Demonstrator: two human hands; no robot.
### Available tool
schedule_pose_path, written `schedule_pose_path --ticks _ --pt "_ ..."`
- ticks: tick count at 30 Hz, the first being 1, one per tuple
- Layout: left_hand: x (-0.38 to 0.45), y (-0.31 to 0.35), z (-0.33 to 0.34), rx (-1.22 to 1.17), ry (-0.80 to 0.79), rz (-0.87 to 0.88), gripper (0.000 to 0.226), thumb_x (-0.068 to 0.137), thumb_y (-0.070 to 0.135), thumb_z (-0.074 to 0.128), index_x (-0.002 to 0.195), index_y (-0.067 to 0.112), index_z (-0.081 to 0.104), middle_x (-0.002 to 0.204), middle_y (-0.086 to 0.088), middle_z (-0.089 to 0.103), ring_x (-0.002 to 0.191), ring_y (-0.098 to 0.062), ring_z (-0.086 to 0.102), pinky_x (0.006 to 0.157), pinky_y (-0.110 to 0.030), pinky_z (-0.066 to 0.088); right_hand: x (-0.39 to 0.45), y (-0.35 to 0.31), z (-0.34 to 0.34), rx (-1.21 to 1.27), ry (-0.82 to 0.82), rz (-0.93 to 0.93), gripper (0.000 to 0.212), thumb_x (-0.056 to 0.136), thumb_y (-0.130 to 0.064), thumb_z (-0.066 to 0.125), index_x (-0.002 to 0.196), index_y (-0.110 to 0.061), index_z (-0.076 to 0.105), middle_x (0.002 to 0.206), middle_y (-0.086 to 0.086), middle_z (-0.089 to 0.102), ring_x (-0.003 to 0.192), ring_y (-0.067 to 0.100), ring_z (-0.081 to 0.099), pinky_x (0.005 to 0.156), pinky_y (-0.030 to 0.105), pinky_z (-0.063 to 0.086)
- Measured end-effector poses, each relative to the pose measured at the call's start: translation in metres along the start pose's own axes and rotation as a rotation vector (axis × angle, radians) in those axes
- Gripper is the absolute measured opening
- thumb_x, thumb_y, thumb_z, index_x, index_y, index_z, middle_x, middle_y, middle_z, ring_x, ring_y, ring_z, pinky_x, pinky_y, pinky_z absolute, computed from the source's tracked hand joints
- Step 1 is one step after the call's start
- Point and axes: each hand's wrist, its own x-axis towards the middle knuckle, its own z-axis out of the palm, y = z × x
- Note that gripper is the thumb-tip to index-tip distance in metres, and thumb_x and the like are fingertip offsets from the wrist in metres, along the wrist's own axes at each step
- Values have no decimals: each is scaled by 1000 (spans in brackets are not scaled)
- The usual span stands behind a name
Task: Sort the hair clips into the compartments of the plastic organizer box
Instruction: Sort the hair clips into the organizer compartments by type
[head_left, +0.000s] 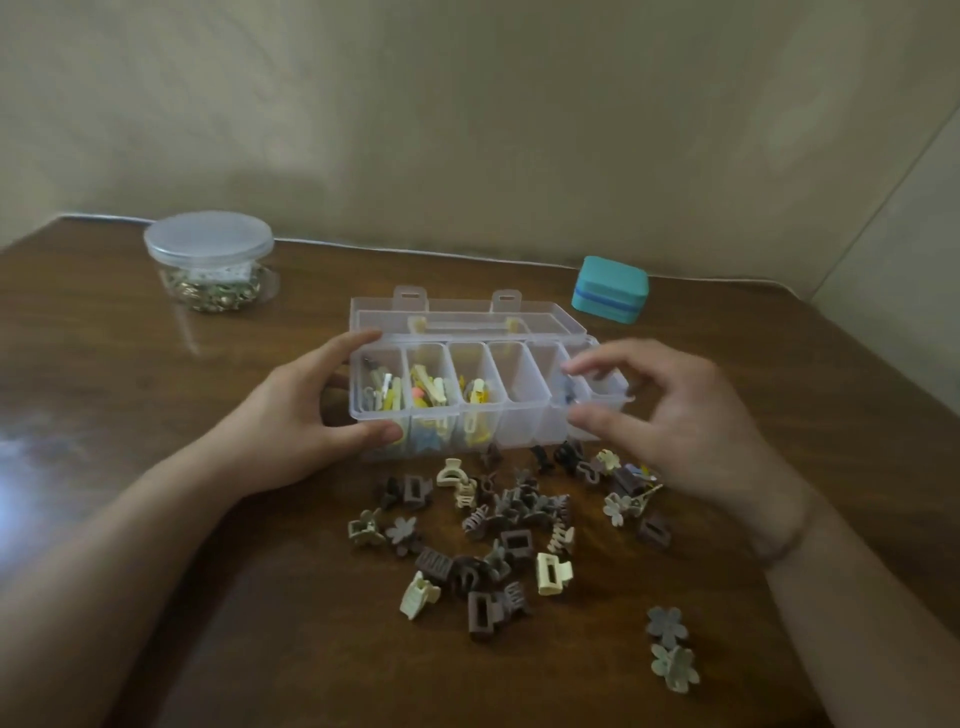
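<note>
A clear plastic organizer box (524, 402) stands open mid-table, its lid (457, 314) laid back. The three left compartments hold yellow, white and orange clips; a dark clip lies in the fifth. My left hand (306, 415) grips the box's left end, thumb on the front wall, fingers on the rear rim. My right hand (670, 415) hovers at the box's right end with fingers spread, holding nothing that I can see. A heap of several brown, grey and cream claw clips (498, 530) lies in front of the box. Two flower clips (670, 649) rest apart at the right.
A round clear jar (208, 260) with a lid, filled with gold-coloured pieces, stands at the back left. A small teal case (610, 290) sits at the back right. The brown wooden table (156, 415) meets a beige wall behind.
</note>
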Motion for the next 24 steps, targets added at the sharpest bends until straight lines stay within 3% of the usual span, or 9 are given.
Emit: schedule_pose_path --ticks 4,7,12,14,16,19,22,24 --pt "-2 4 -1 3 -2 1 100 59 70 74 147 47 33 130 19 58 116 10 54 103 -31 47 53 -6 34 12 -148 -31 28 82 -41 70 109 -39 64 112 -27 61 107 -14 50 82 13 38" --pt "-2 6 -2 0 -12 5 102 59 71 73 149 44 32 132 17 57 119 6 55 105 -36 47 62 5 46 -41 -224 -7 28 86 -44 66 113 -36 65 124 -18 60 120 -3 49 98 26 41" --pt "0 6 -3 9 -21 7 103 59 72 72 149 44 31 138 14 55 118 6 55 105 -38 48 48 34 10 -18 46 44 20 81 -46 64 100 -40 68 109 -20 67 100 1 59 80 27 49" --pt "0 6 -2 14 -19 9 103 59 72 71 149 44 31 137 15 55 117 6 55 104 -38 48 34 52 -8 -45 134 80 17 81 -36 68 97 -42 69 100 -20 69 92 3 62 74 28 52" --pt "1 5 -2 13 -18 9 103 58 72 71 149 45 31 134 18 54 117 6 55 104 -38 48 15 68 -18 -67 173 114 25 81 -24 72 89 -47 68 92 -24 68 82 0 64 67 19 52" --pt "1 4 -2 20 -19 7 102 58 72 71 149 47 31 134 20 51 119 3 54 105 -39 48 -18 88 -20 -100 45 195 35 80 -17 74 88 -51 66 96 -29 65 88 -4 62 68 15 50" --pt "1 4 -1 19 -12 8 101 58 71 72 148 48 31 141 14 52 121 0 54 104 -39 48 -40 95 -15 -121 -147 181 23 80 -28 72 92 -47 68 108 -30 62 108 -6 54 85 19 43" --pt "1 4 -1 17 -14 8 101 59 70 72 148 49 30 143 14 50 122 1 53 103 -37 48 -45 97 -12 -185 -181 161 14 81 -34 71 88 -46 68 104 -28 61 110 -5 50 86 20 41"
